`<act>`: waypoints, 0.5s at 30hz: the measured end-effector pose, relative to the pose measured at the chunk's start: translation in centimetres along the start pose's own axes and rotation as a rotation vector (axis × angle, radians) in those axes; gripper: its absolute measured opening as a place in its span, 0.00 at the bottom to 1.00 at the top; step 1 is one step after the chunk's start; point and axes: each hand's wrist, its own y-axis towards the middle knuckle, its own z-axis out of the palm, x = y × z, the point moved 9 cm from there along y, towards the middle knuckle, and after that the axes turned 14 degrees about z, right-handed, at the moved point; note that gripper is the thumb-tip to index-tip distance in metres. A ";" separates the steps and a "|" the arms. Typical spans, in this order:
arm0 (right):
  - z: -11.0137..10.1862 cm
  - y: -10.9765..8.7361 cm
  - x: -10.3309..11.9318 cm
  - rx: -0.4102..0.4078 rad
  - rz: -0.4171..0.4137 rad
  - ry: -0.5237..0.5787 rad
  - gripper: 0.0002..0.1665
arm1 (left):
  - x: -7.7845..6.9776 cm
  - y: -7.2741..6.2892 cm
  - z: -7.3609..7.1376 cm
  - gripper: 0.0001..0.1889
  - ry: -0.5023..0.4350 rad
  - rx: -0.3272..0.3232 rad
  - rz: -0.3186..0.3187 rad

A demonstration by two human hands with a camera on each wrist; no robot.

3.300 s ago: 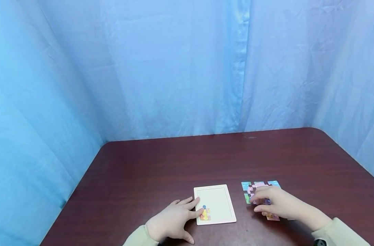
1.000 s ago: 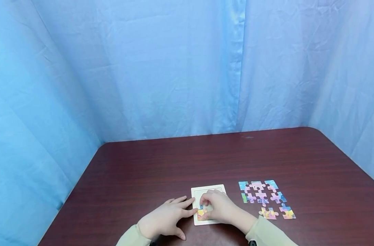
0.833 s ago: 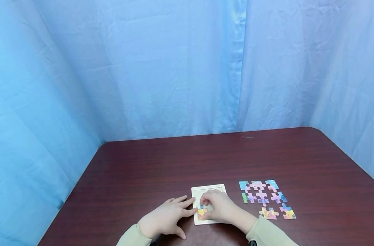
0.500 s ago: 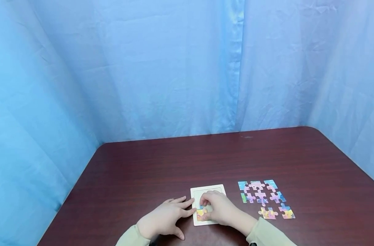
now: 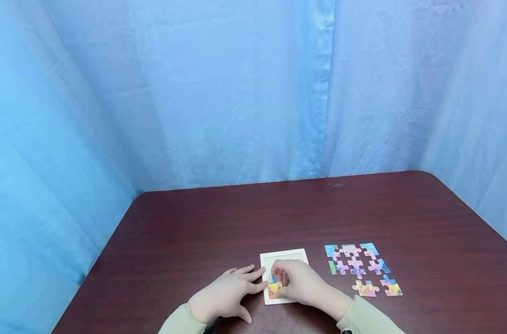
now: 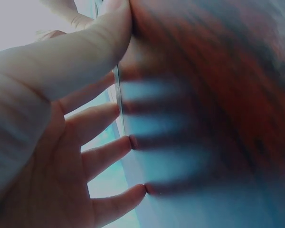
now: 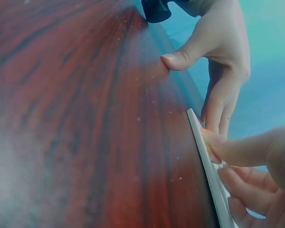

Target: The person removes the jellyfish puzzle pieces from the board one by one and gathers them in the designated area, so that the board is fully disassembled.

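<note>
A white puzzle tray (image 5: 281, 253) lies on the table in the head view. In its near left corner sits a jigsaw piece (image 5: 273, 291), yellow and pink with a blue knob. My right hand (image 5: 301, 281) pinches this piece, thumb at its right side and curled fingers by the knob. My left hand (image 5: 226, 296) has its fingers spread, with two fingertips resting on the tray's left rim. In the right wrist view, the thumb and fingers of the right hand (image 7: 256, 168) meet just over the tray edge. The left wrist view shows the left fingers (image 6: 104, 164) straight, touching down on the table side.
Several loose jigsaw pieces (image 5: 356, 267) in pink, blue and yellow lie in rows to the right of the tray. The dark red wooden table (image 5: 220, 222) has rounded far corners. Blue curtains (image 5: 237, 93) hang behind it and on both sides.
My right hand has moved left from over the loose pieces to the tray and onto the piece there, uncovering the loose ones. During the last second both hands stay almost still.
</note>
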 end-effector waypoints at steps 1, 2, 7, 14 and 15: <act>0.0 0.0 0.0 0.006 0.000 0.011 0.17 | 0.0 0.0 0.0 0.41 -0.001 -0.003 0.000; -0.1 0.0 0.0 0.010 0.002 0.021 0.16 | -0.1 0.0 0.0 0.42 -0.002 -0.007 0.000; -0.4 -0.3 0.2 0.031 -0.021 0.077 0.12 | -0.2 0.0 0.1 0.42 0.002 -0.008 0.003; -2.0 -0.5 -0.3 0.028 -0.054 0.128 0.11 | -0.1 0.1 0.1 0.42 0.025 0.002 0.003; -2.3 -0.5 -0.5 0.027 -0.044 0.133 0.11 | -0.1 0.1 0.1 0.42 0.028 0.005 0.002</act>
